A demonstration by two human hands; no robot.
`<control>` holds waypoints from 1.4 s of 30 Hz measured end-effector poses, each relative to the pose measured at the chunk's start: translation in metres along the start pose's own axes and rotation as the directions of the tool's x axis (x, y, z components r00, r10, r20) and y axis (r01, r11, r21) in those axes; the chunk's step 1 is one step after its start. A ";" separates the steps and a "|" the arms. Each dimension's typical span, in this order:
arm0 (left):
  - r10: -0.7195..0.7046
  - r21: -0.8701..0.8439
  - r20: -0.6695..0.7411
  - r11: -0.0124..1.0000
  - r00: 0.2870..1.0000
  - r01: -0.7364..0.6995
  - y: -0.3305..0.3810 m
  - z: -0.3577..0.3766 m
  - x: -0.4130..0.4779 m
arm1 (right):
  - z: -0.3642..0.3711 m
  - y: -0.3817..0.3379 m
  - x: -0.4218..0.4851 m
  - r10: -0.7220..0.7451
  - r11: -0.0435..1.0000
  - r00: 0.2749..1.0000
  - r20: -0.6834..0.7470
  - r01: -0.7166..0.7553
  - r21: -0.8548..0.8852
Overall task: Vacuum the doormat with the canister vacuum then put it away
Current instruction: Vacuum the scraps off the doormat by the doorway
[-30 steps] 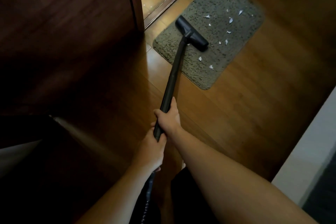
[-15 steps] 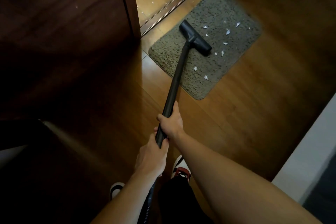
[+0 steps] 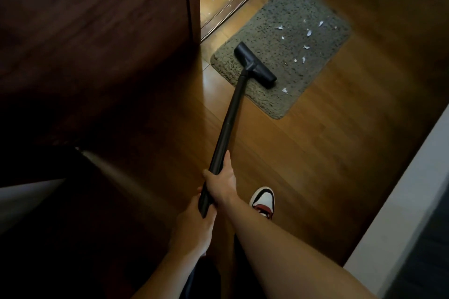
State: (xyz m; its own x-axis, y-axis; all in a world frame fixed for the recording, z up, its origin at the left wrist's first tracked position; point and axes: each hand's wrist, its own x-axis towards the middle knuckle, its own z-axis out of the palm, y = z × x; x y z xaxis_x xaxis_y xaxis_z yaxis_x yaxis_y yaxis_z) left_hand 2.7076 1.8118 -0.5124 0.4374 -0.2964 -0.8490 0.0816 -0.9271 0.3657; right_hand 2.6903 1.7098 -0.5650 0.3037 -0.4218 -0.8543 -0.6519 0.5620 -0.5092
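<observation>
Both hands grip the black wand [image 3: 228, 126]: the right hand [image 3: 222, 183] curls round it higher up, the left hand [image 3: 193, 228] wraps its lower end just behind. The wand slants up to the nozzle [image 3: 255, 65], which lies on the near left part of the grey mat [image 3: 306, 7]. White scraps [image 3: 305, 47] dot the mat to the right of the nozzle. The mat lies on a wood floor [image 3: 315, 165] beside a dark door [image 3: 97, 31]. A white and red shoe [image 3: 263, 201] stands near the right forearm.
</observation>
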 end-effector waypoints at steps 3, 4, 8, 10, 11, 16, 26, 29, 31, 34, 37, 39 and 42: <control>-0.008 0.014 0.009 1.000 1.000 0.008 -0.020 -0.008 -0.012 | 0.017 0.016 -0.016 -0.010 1.000 0.999 -0.039 0.010 0.023; -0.012 0.014 0.019 1.000 1.000 0.011 -0.026 -0.010 -0.016 | 0.021 0.021 -0.020 -0.011 0.999 0.999 -0.053 0.012 0.032; -0.008 0.056 0.040 0.998 0.999 0.006 -0.045 -0.007 -0.027 | 0.027 0.039 -0.036 0.021 0.996 0.996 -0.083 -0.013 0.089; -0.007 0.081 0.041 0.997 0.999 0.004 -0.047 -0.003 -0.030 | 0.023 0.045 -0.040 0.020 0.996 0.996 -0.092 -0.012 0.091; -0.010 0.071 0.050 0.997 0.999 0.006 -0.046 0.000 -0.031 | 0.020 0.047 -0.040 0.015 0.996 0.995 -0.096 -0.007 0.087; -0.020 0.063 0.056 0.998 0.998 0.017 -0.029 0.017 -0.031 | -0.001 0.046 -0.032 -0.005 0.998 0.996 -0.085 0.011 0.069; 0.018 0.056 0.005 0.998 1.000 -0.018 0.046 0.052 -0.004 | -0.070 0.007 0.011 -0.029 0.998 0.996 -0.080 0.034 0.056; -0.017 0.070 0.031 0.997 0.999 0.015 0.077 0.063 0.010 | -0.097 -0.009 0.029 -0.043 0.998 0.995 -0.093 0.046 0.032; -0.044 0.066 0.058 0.997 0.997 0.040 0.098 0.070 0.019 | -0.114 -0.019 0.039 -0.043 0.999 0.993 -0.108 0.045 0.017; -0.043 0.066 0.072 0.997 0.996 0.039 0.125 0.083 0.029 | -0.139 -0.033 0.054 -0.048 0.999 0.992 -0.119 0.047 -0.007; -0.034 0.059 0.076 0.998 0.996 0.030 0.143 0.091 0.037 | -0.157 -0.043 0.064 -0.051 0.998 0.991 -0.126 0.048 -0.033; -0.021 0.050 0.073 0.999 0.997 0.017 0.149 0.094 0.040 | -0.162 -0.047 0.068 -0.053 0.998 0.991 -0.126 0.048 -0.037; -0.030 0.045 0.066 0.999 0.997 0.027 0.148 0.092 0.041 | -0.161 -0.049 0.067 -0.047 0.998 0.990 -0.131 0.042 -0.037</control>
State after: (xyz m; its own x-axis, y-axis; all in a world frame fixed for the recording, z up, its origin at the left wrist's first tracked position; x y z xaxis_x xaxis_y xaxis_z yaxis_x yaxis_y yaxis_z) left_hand 2.6554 1.6411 -0.5283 0.3744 -0.2831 -0.8830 0.0527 -0.9442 0.3251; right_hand 2.6310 1.5392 -0.5806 0.2402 -0.5373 -0.8085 -0.6639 0.5167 -0.5406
